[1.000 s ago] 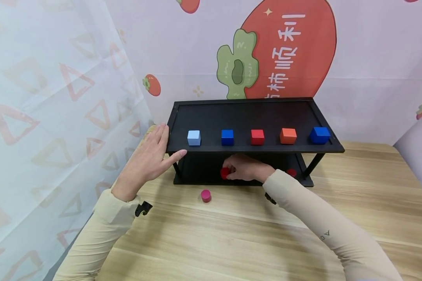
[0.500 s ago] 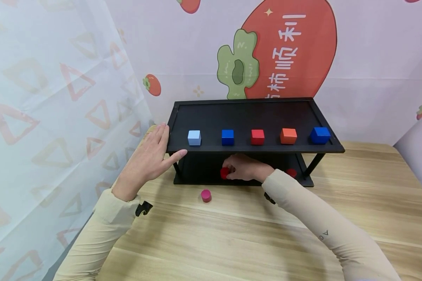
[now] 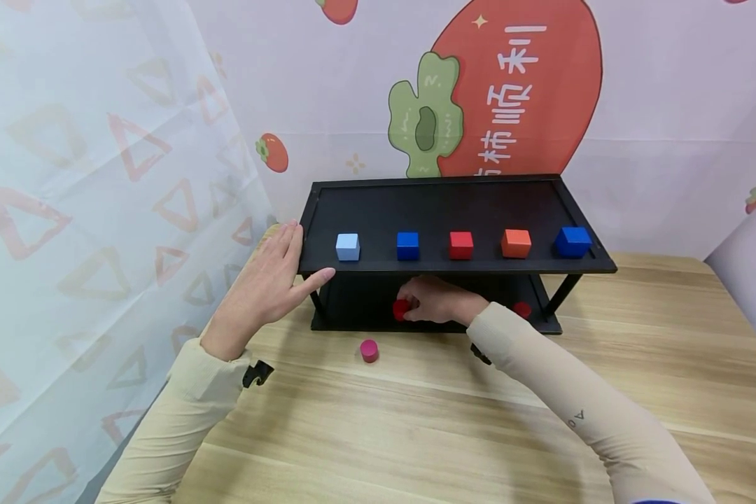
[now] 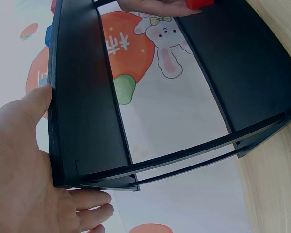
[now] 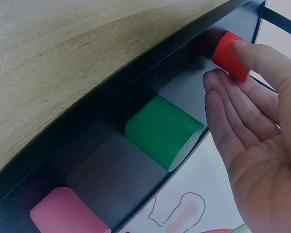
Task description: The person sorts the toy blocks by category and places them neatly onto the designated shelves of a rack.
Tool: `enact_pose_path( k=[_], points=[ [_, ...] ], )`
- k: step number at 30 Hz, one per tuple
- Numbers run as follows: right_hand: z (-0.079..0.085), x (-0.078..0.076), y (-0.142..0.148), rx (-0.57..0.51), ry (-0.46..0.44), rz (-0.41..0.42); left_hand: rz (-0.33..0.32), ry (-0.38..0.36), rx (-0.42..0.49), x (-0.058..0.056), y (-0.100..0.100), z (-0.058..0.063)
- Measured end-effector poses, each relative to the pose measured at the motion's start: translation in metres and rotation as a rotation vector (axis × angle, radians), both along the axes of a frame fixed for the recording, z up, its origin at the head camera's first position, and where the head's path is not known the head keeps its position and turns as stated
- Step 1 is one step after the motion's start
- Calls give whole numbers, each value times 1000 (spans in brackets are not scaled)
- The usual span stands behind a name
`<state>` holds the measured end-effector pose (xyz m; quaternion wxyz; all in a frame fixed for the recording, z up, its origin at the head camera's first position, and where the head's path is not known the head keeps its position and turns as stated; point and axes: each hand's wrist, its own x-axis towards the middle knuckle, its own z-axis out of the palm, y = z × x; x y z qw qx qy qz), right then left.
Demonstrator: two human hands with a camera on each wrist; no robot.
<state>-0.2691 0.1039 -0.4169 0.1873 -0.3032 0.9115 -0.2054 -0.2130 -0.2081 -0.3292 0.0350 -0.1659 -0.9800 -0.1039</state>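
A black two-tier shelf (image 3: pixel 441 203) stands on the table. My left hand (image 3: pixel 264 280) lies against its upper left corner, fingers straight along the side and thumb on the front edge. In the left wrist view, the thumb touches that edge. My right hand (image 3: pixel 439 301) reaches under the top tier and pinches a red cylinder (image 5: pixel 232 56) between thumb and fingers on the lower tier. A green cylinder (image 5: pixel 164 132) and a pink cylinder (image 5: pixel 68 213) lie on that tier in the right wrist view. The green one is hidden in the head view.
Along the top tier's front sit a light blue cube (image 3: pixel 348 247), two blue cubes, a red cube (image 3: pixel 460 246) and an orange cube (image 3: pixel 516 243). A magenta cylinder (image 3: pixel 369 351) stands on the wooden table (image 3: pixel 378 427) before the shelf. Printed cloth hangs behind and left.
My right hand and the red cylinder have shifted very slightly left along the lower tier. The left hand stays in place.
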Motion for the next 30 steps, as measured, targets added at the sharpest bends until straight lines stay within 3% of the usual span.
enact_pose_path(
  k=[22, 30],
  points=[
    [-2, -1, -5, -17, -12, -3, 0, -4, 0, 0, -1, 0],
    [12, 2, -6, 13, -5, -13, 7, -11, -1, 0, -1, 0]
  ],
)
